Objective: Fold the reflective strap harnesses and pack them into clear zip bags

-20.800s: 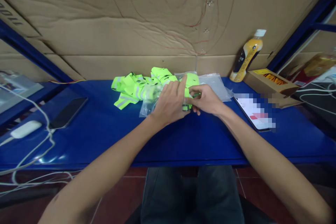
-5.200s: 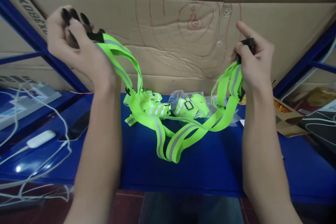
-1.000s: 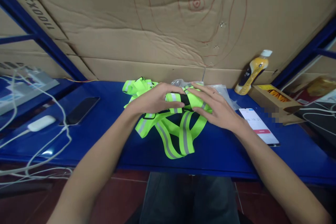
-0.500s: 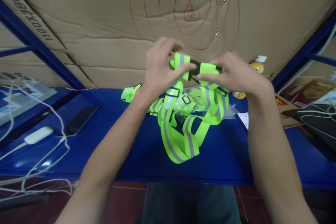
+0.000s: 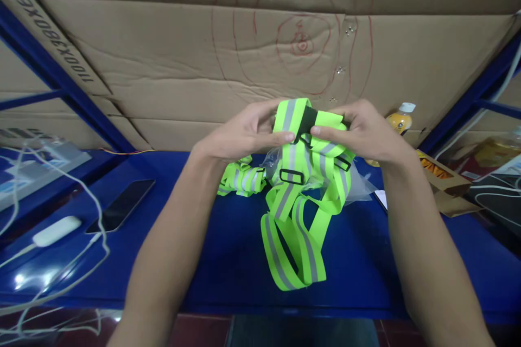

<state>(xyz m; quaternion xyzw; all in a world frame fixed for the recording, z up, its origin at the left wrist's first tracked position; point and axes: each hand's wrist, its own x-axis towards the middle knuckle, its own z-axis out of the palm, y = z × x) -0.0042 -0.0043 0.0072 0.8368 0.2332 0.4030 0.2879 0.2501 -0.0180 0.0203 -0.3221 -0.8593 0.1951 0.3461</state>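
Note:
I hold a neon-yellow reflective strap harness (image 5: 297, 211) with grey stripes up above the blue table (image 5: 228, 260). My left hand (image 5: 244, 133) pinches the top of the folded straps from the left. My right hand (image 5: 364, 130) grips them from the right, beside a black buckle (image 5: 308, 117). The strap loops hang down between my forearms, their lower ends close to the table. Another folded harness (image 5: 240, 179) lies on the table behind, next to clear plastic bags (image 5: 358, 184).
A dark phone (image 5: 120, 205) and a white charger (image 5: 57, 230) with cables lie at the left. An orange drink bottle (image 5: 401, 118), a cardboard box (image 5: 445, 184) and a lit phone (image 5: 380, 199) are at the right. Cardboard sheets (image 5: 183, 65) back the table.
Both hands have lifted the harness off the table and gathered its top together; since half a second ago they have dropped slightly, and the loops hang lower.

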